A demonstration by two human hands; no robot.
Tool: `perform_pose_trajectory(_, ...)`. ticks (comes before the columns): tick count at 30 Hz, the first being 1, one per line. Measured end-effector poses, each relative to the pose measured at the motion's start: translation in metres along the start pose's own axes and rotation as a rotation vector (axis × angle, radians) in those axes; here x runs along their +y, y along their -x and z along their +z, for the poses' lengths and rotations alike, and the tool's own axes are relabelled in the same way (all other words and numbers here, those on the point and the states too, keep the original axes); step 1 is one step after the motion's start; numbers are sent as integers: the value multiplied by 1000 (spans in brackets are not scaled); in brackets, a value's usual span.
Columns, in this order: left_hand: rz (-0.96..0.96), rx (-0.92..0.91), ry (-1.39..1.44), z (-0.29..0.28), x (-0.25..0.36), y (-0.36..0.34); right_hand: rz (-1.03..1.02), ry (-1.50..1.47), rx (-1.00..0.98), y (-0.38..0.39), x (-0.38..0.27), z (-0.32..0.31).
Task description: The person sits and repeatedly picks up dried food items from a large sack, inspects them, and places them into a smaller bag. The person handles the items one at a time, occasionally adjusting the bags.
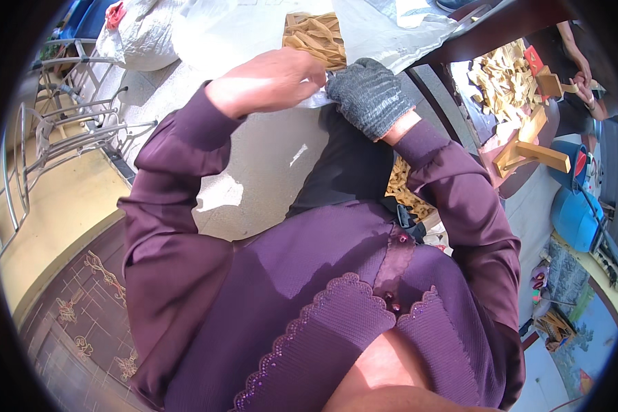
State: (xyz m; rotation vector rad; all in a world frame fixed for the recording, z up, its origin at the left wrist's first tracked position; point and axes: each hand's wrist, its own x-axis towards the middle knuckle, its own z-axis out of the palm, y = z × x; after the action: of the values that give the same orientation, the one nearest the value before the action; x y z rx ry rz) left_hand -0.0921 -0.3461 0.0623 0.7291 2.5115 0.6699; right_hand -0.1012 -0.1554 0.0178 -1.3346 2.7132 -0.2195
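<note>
A packed block of flat tan strips (314, 40) lies just beyond my hands, in or on white translucent plastic. My bare left hand (276, 79) is closed at its near left corner, fingers curled together. My right hand (368, 95), in a grey knitted glove, is closed at the near right corner. A piece of white plastic bag (316, 100) shows between and below the hands, and both seem to pinch its edge. The fingertips are partly hidden, so their exact grip does not show.
White plastic sheeting (391, 38) spreads around the strips. A full white sack (144, 41) and metal chair frames (69, 130) stand left. At right, a co-worker's hands (585, 89) hold a strip near a wooden stand (529, 151) and piled strips (505, 79). Blue buckets (575, 216) stand beyond.
</note>
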Motion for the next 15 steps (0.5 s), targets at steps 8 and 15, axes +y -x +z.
perform_pose_trajectory(8, -109, -379, -578, 108, -62, -131, -113, -51, 55, 44, -35, 10)
perform_pose_trajectory(15, -335, -338, -461, 152, -110, -179, -59, -211, 111, 75, -57, 3)
